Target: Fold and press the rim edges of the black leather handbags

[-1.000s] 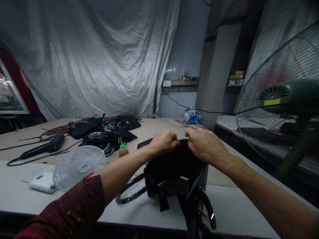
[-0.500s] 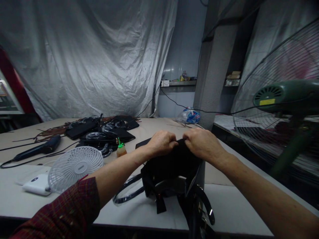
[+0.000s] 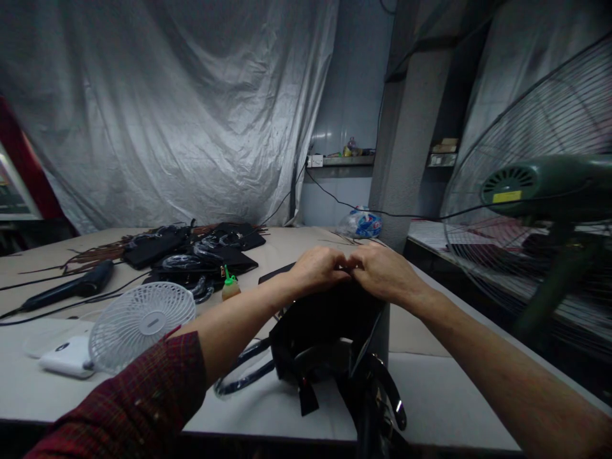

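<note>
A black handbag (image 3: 320, 328) stands on the table in front of me, its straps and buckles hanging toward the near edge. My left hand (image 3: 319, 268) is closed on the bag's far top edge, fingers curled over the black material. Right beside it, my right hand (image 3: 380, 269) pinches the same edge, so the two hands nearly touch. A plastic-wrapped handle (image 3: 246, 382) of the bag loops out to the left. My fingertips are partly hidden behind the knuckles, and the bag's inside is too dark to make out.
Left of the bag are a small white fan (image 3: 143, 325), a green-capped bottle (image 3: 230, 285) and a black corded tool (image 3: 71, 287). Several black bags (image 3: 210, 255) lie piled farther back. A large caged fan (image 3: 535, 185) stands at the right, and a plastic bag (image 3: 366, 223) sits near the pillar.
My hands have come closer together along the bag's top edge, the right one shifting left. The bag stays in about the same place.
</note>
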`<control>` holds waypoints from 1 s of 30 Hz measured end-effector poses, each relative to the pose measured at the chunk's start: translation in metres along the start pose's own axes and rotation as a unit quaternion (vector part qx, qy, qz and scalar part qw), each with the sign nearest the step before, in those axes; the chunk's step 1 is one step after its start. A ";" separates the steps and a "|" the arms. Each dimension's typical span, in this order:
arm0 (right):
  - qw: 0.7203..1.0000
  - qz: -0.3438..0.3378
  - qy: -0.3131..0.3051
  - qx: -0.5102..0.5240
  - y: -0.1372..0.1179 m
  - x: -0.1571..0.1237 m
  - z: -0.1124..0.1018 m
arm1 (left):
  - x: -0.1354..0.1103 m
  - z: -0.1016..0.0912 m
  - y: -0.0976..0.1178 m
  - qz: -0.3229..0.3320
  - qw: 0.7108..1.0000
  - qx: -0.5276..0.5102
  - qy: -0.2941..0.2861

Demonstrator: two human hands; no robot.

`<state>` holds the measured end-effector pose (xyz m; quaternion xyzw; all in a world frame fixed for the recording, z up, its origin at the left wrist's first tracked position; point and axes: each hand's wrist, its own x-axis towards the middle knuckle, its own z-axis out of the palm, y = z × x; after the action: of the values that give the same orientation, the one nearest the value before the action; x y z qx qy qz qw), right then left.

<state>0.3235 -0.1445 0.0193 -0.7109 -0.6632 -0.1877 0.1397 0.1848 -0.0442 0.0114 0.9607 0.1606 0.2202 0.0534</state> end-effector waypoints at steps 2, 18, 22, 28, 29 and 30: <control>0.999 -0.006 0.009 0.041 0.004 -0.002 0.000 | 0.006 0.001 0.004 -0.004 1.000 0.013 0.003; 0.921 0.152 0.086 0.347 -0.003 -0.079 0.000 | -0.031 -0.024 -0.015 -0.274 0.954 0.008 0.118; 0.932 0.152 0.076 0.321 -0.007 -0.092 0.014 | -0.027 -0.025 -0.012 -0.265 0.957 -0.022 0.112; 0.961 0.150 0.094 0.214 0.005 -0.127 0.017 | -0.039 -0.042 0.007 -0.264 0.938 -0.196 0.112; 0.962 0.151 0.095 0.205 0.005 -0.135 0.013 | -0.042 -0.046 0.010 -0.266 0.929 -0.230 0.115; 0.963 0.150 0.099 0.200 0.003 -0.143 0.008 | -0.044 -0.051 0.013 -0.268 0.920 -0.261 0.116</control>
<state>0.3205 -0.2684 -0.0521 -0.7377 -0.5557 -0.0976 0.3708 0.1286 -0.0696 0.0414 0.8013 0.3543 0.3415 0.3402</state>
